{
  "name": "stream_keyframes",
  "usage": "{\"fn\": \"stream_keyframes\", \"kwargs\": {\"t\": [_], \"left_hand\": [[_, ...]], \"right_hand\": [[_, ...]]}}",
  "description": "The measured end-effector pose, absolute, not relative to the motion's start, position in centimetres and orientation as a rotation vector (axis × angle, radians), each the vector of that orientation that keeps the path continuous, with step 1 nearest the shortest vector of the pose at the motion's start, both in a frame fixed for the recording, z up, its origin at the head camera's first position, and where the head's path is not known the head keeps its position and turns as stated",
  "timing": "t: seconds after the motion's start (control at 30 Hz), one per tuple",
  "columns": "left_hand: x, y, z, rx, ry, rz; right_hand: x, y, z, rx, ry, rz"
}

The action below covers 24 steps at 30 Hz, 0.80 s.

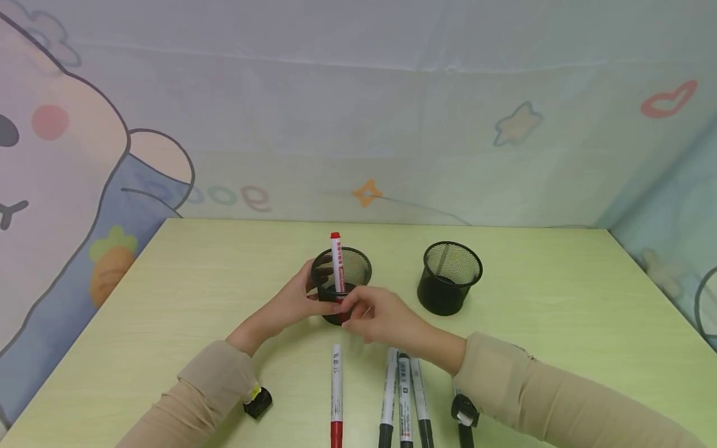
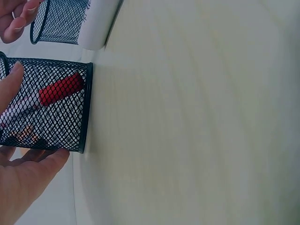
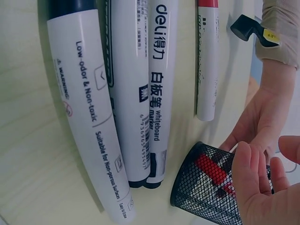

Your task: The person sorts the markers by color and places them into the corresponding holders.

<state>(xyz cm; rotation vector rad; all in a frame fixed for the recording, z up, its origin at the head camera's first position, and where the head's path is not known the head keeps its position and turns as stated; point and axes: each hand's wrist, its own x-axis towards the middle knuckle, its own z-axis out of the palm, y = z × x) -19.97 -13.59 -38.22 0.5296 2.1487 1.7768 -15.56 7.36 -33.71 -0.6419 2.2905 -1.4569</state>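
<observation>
My left hand (image 1: pixel 287 306) grips a black mesh pen cup (image 1: pixel 358 269) around its side, thumb in front and fingers behind. A whiteboard marker (image 1: pixel 337 264) stands in this cup, red end cap up; through the mesh in the left wrist view its red cap (image 2: pixel 63 89) shows at the bottom. Just in front of the cup, my right hand (image 1: pixel 386 314) has its fingers loosely bent and nothing visible between them. Whether its fingertips touch the cup I cannot tell. Nearer the front lies a white marker with a red cap (image 1: pixel 336 392).
A second black mesh cup (image 1: pixel 445 292) stands to the right. Several black-capped whiteboard markers (image 1: pixel 404 398) lie side by side near the table's front, partly beneath my right forearm. A printed cloth (image 1: pixel 336 124) hangs behind the pale table (image 1: pixel 224 261).
</observation>
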Motion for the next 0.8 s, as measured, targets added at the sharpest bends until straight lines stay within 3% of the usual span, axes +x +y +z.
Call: {"fn": "stream_keyframes", "kwargs": {"t": [0.8], "left_hand": [[-20.0,-13.6,-38.2,0.554,2.140,1.804]], "right_hand": [[-14.5,6.4,-35.2,-0.593,2.238,-1.418]]}}
